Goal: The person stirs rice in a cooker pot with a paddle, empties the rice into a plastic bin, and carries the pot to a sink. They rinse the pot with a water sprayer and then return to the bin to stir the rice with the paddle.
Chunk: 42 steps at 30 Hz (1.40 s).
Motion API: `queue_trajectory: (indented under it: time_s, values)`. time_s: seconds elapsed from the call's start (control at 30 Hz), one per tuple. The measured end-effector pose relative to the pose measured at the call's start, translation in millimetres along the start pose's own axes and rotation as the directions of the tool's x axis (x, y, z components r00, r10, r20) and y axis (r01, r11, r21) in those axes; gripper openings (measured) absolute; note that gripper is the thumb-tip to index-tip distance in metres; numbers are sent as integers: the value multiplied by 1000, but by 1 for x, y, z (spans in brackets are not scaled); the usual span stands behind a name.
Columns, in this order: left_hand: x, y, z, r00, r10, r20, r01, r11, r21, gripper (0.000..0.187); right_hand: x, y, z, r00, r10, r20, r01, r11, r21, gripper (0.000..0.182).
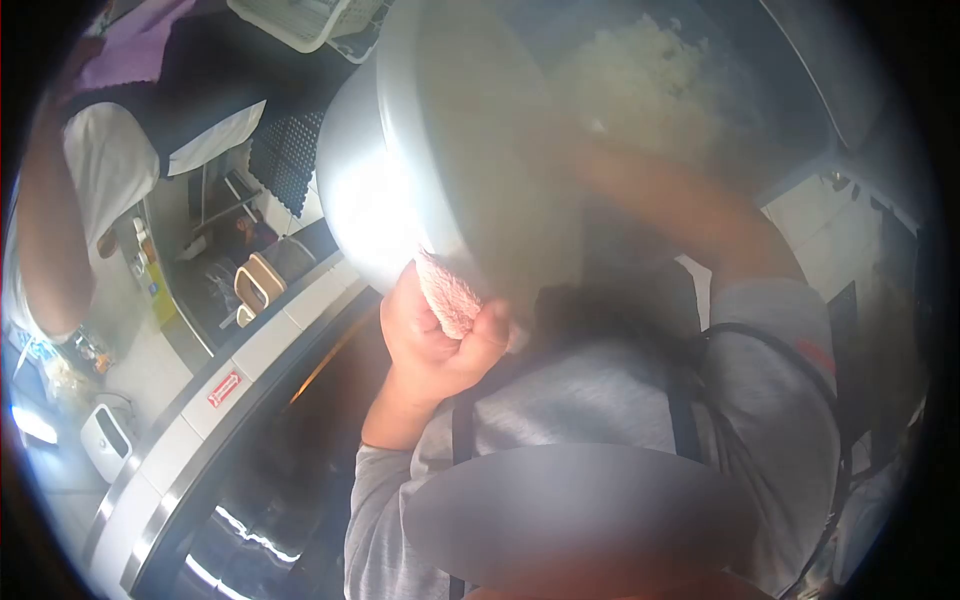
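My left hand (440, 335) is closed around a folded pink cloth (447, 293), pressed to the rim of a large metal pot (365, 190). The pot is tipped on its side, its mouth facing right. Across the haze my right forearm (660, 200) reaches forward past the pot's mouth. Steam and blur hide the right hand, so its fingers do not show. Beyond it, a pale clumpy heap that looks like cooked rice (655, 85) lies in a wide, greyish container, its outline softened by steam.
Another person's arm (55, 220) and white clothing (110, 155) are at the left. A white plastic basket (300, 20) sits at the top. Along my left runs a tiled ledge (190, 420) with a red-and-white label; tan containers (260, 285) stand beyond it.
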State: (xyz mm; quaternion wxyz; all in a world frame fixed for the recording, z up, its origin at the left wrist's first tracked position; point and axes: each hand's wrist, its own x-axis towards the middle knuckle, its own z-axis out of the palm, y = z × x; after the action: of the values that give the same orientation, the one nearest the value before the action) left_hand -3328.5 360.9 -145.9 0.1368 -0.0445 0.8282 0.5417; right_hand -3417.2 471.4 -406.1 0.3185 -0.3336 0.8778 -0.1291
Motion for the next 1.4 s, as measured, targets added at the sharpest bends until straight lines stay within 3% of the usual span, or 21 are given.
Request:
queue_trajectory:
  time_s: [0.13,0.2,0.3,0.4,0.53,0.67,0.73,0.87,1.0,1.23,1.4]
  values:
    - [4,2,0,999,33,4,-33,998,-51,26,-25,-9,-13,997,-35,62,34,999,22,16]
    - [9,5,1,991,136,5,-135,989,-62,26,-42,-11,-20,995,-53,80,51,998,25,16]
    - [3,2,-5,1000,11,18,-9,995,-97,25,-69,-6,-39,996,-46,75,46,999,1,17]
    - [0,4,-8,999,-39,8,40,993,-109,25,-71,11,-73,997,81,-20,-82,995,-59,17]
    - [-3,9,-6,995,-94,36,97,989,-109,25,-23,20,-114,912,321,-254,-311,947,83,17]
    - [-3,7,-6,996,-86,23,87,993,-79,23,41,14,-89,878,226,-422,-195,974,115,17]
    - [-5,4,-8,997,-75,15,75,995,-69,21,48,6,-62,903,199,-381,-156,978,141,17]
    - [-3,1,-8,997,-68,22,69,997,-34,20,12,-15,-13,991,97,-95,-82,985,153,18]
    - [-1,2,-7,997,-75,16,76,996,-44,21,-21,-29,-4,999,-17,48,10,990,142,19]
    - [-1,2,-9,996,-85,-24,84,995,-47,25,-59,-34,-21,995,-87,39,81,986,144,20]
    - [-3,7,-6,985,-152,-78,141,982,-128,28,-41,-11,-55,987,70,-147,-47,986,157,22]
